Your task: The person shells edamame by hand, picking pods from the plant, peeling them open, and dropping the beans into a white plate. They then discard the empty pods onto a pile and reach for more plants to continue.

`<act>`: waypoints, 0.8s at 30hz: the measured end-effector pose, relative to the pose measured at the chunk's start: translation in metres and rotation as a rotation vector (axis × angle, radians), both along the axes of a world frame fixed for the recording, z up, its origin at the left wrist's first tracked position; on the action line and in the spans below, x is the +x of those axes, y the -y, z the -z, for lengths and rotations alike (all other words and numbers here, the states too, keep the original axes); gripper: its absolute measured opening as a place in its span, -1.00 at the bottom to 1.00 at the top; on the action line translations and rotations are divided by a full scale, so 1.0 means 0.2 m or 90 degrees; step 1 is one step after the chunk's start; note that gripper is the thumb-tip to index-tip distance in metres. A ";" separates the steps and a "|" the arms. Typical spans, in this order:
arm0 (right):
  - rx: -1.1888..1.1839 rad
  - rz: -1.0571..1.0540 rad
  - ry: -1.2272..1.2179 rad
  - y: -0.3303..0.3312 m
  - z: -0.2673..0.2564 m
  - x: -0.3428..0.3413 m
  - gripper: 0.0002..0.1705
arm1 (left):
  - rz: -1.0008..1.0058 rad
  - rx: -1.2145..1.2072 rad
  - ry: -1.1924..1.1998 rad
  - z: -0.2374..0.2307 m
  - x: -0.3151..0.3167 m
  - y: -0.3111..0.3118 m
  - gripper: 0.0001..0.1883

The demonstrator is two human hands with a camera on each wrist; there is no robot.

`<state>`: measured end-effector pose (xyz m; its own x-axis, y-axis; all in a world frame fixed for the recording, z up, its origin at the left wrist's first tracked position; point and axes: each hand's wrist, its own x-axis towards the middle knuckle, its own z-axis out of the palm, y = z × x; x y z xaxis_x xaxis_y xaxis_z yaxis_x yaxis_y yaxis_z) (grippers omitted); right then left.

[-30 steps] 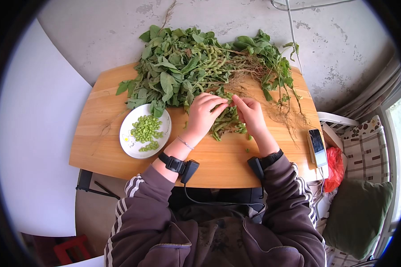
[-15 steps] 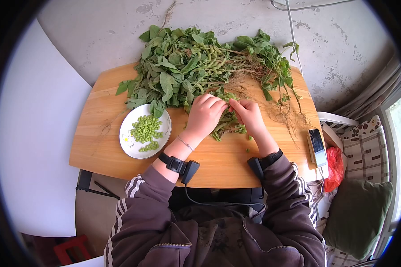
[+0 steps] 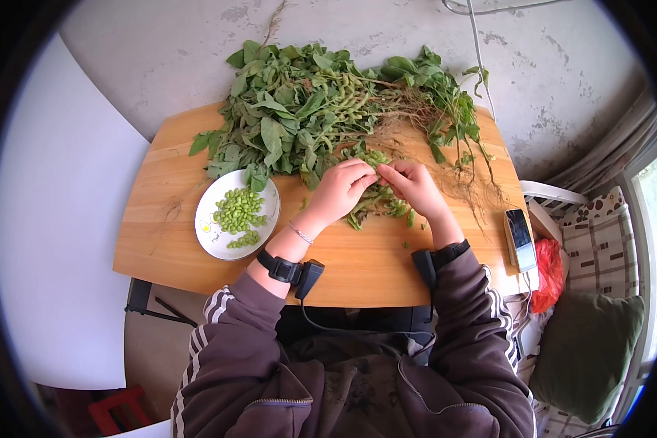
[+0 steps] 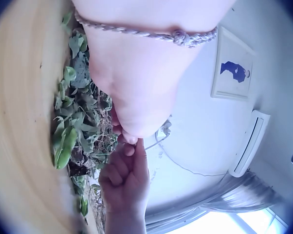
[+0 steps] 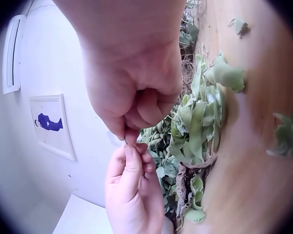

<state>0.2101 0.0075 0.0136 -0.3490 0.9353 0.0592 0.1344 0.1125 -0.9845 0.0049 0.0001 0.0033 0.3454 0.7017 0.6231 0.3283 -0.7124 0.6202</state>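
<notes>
Fingertips of the left hand (image 3: 336,193) and right hand (image 3: 420,193) meet above the table, pinching a small pod that the fingers almost wholly hide. In the left wrist view the left hand (image 4: 134,92) comes from above and meets the right hand (image 4: 124,183). The right wrist view has the right hand (image 5: 132,83) over the left hand (image 5: 134,192), thumbs and forefingers together. Green pods and husks (image 5: 196,127) lie on the wood beside them. A white plate (image 3: 271,213) of shelled green beans (image 3: 237,210) stands left of the left hand.
A heap of leafy plants (image 3: 274,131) with pods covers the table's back, its roots (image 3: 409,109) reaching right. At the right edge of the table (image 3: 160,252) is a phone (image 3: 519,232). A red bag (image 3: 547,274) and a green cushion (image 3: 588,358) are beyond it.
The right hand and its wrist strap have shifted slightly right and turned. The left hand's fingers have dipped a little. Beans on the plate look the same.
</notes>
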 end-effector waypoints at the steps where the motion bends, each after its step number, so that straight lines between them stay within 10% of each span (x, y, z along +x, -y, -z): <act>1: -0.003 -0.008 -0.005 0.00 0.00 0.01 -0.60 | 0.009 -0.023 -0.004 0.00 -0.01 0.00 -0.87; 12: -0.046 -0.014 -0.074 0.00 0.00 0.02 -0.63 | 0.064 -0.326 0.161 0.00 -0.02 -0.01 -0.79; 24: -0.036 -0.012 -0.009 0.00 -0.03 0.00 -0.76 | -0.074 -0.170 0.149 0.06 -0.01 -0.02 -0.79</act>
<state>0.2110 0.0084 0.0191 -0.3665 0.9303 0.0124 0.1180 0.0597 -0.9912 0.0027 0.0049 -0.0091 0.1237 0.8764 0.4654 0.2243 -0.4816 0.8472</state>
